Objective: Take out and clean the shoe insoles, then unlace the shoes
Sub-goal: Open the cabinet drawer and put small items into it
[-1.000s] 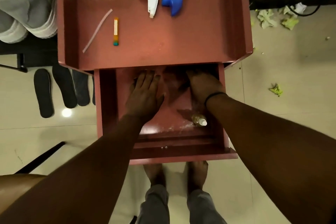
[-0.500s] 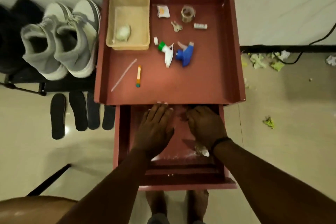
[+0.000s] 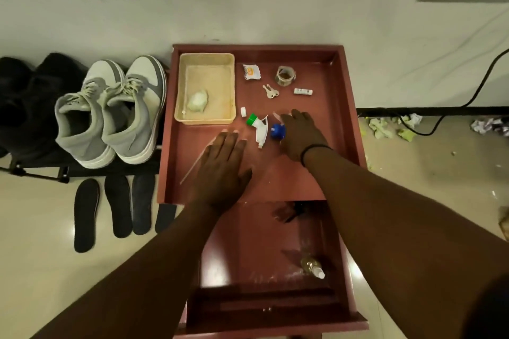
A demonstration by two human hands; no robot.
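Observation:
A pair of grey and white laced sneakers (image 3: 110, 110) stands on a black rack left of the red cabinet. Several dark insoles (image 3: 118, 206) lie side by side on the floor below the rack. My left hand (image 3: 223, 170) lies palm down on the red cabinet top (image 3: 325, 124), fingers straight and apart, holding nothing. My right hand (image 3: 300, 135) reaches over the right side of a blue spray head (image 3: 276, 131) that lies on the top. Its fingers are stretched out, not closed around it.
On the top are a yellow tray (image 3: 205, 118) with a white lump, a white and green spray head (image 3: 259, 126), keys (image 3: 271, 92), a tape roll (image 3: 285, 76) and a thin stick (image 3: 192, 170). The open drawer (image 3: 270, 308) holds a small bottle (image 3: 312, 268). Black shoes (image 3: 27, 96) sit far left.
Both hands have come out of the open drawer and moved up onto the cabinet top. The right hand has reached the blue spray head. My view has risen.

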